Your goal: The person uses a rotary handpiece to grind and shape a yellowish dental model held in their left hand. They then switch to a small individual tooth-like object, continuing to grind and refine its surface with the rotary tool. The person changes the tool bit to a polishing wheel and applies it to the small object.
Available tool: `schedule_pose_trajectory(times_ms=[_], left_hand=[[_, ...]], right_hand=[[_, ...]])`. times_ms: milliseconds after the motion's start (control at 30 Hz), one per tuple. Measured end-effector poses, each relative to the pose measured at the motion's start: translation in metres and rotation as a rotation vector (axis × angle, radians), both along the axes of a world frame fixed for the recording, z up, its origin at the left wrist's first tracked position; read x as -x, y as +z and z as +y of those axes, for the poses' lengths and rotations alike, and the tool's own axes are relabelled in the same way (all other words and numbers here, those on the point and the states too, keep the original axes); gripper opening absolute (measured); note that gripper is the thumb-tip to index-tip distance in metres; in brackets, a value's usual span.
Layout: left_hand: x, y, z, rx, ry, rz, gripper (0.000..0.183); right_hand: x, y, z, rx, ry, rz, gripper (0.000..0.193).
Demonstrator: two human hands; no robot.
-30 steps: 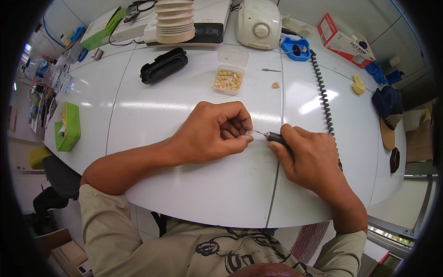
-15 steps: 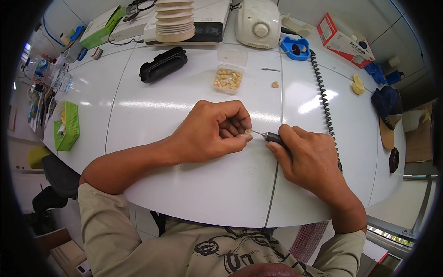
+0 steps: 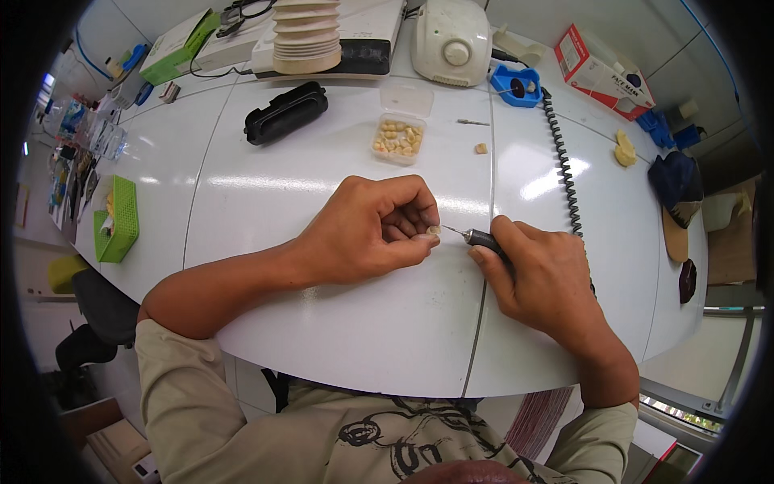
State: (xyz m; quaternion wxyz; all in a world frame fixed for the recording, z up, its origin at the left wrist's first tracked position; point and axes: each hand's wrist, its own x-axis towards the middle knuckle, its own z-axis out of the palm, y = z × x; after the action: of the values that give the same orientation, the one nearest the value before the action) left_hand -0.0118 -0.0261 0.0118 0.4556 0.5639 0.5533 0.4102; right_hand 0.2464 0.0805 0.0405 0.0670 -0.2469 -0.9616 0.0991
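At the near side of the white counter (image 3: pixel 387 331), the left hand (image 3: pixel 367 230) is mostly closed, its fingers curled, with the thumb and index fingertip pinching a small pale piece (image 3: pixel 434 231). The piece is held above the surface. To its right, the right hand (image 3: pixel 542 270) is wrapped around a dark, pen-like rotary handpiece (image 3: pixel 485 240), thumb on the near side and fingers folded over the top. The handpiece's thin metal bit (image 3: pixel 453 229) points left, toward the piece; whether the two touch is too small to tell.

Farther along the right side runs a black coiled cable (image 3: pixel 563 161). Beyond the hands, near the middle, a loose yellowish piece (image 3: pixel 481 148) lies to the right of an open clear box (image 3: pixel 395 160) filled with similar pieces. A slim metal bit (image 3: pixel 473 123) lies just beyond the loose piece. A black case (image 3: pixel 286 114) rests to the left of the box. At the far side stands a white unit with a round knob (image 3: pixel 453 48), a blue tray (image 3: pixel 529 102) to its right.
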Motion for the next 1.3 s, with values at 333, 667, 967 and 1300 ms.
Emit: schedule_pose_trajectory(times_ms=[333,667,967,1300], left_hand=[[0.0012,0.0011,-0.0007,0.032,-0.019,-0.002,0.016],[0.0021,-0.0014,-0.0020,-0.024,-0.050,0.027,0.015],[0.0024,-0.0021,-0.0015,-0.035,-0.050,0.021,0.014],[0.0015,0.0004,-0.0025,-0.013,-0.041,0.027,0.015]], right_hand=[[-0.0002,0.0013,0.0002,0.011,0.009,-0.036,0.037],[-0.0017,0.0033,-0.0006,0.001,0.030,-0.049,0.036],[-0.0014,0.0028,-0.0033,-0.032,0.034,-0.047,0.035],[-0.0029,-0.0001,-0.0040,-0.030,0.025,-0.008,0.034]])
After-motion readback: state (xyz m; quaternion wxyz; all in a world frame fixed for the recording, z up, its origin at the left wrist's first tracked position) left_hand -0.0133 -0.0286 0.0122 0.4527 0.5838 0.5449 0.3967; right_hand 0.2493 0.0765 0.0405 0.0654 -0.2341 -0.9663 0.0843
